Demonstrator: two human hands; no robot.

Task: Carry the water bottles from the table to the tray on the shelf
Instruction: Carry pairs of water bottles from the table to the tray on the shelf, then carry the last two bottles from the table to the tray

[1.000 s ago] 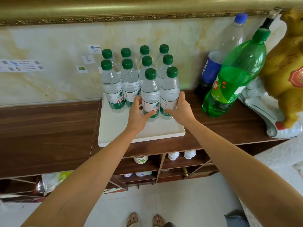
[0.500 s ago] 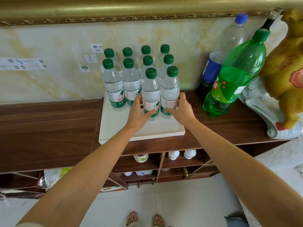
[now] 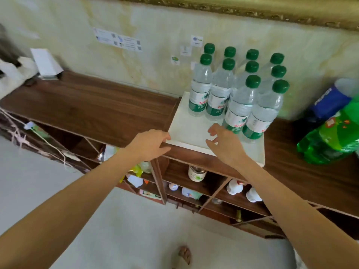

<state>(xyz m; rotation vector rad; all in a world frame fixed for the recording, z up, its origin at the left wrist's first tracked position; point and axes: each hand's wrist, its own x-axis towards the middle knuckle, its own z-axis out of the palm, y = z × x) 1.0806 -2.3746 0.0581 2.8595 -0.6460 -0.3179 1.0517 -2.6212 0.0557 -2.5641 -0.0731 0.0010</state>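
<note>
Ten clear plastic water bottles with green caps (image 3: 239, 90) stand upright on the flat white rectangular tray (image 3: 186, 129), packed together over its far and right part: two rows of four at the back and two more in front on the right. The tray lies on the dark brown wooden shelf top (image 3: 93, 109), its back edge close to the pale marbled wall (image 3: 155, 61). The near-left part of the tray is bare white surface, reaching to its front edge and left corner.

Both hands hold nothing. The left hand (image 3: 149, 144) hangs at the tray's near-left corner, fingers loosely bent, its fingertips at or just off the corner edge; contact cannot be told. The right hand (image 3: 223, 142) hovers over the bare front of the tray with fingers spread and curled, just beside the front-left bottle and apart from it.

Left of the tray the shelf top runs bare as far as a white folded card (image 3: 45, 62) by the wall. Right of the tray lie a large green plastic soda bottle (image 3: 330, 136) and a clear one with a blue label (image 3: 330, 101), near the tray's right edge. Below the front edge, open compartments (image 3: 196, 183) hold small jars and white containers.
</note>
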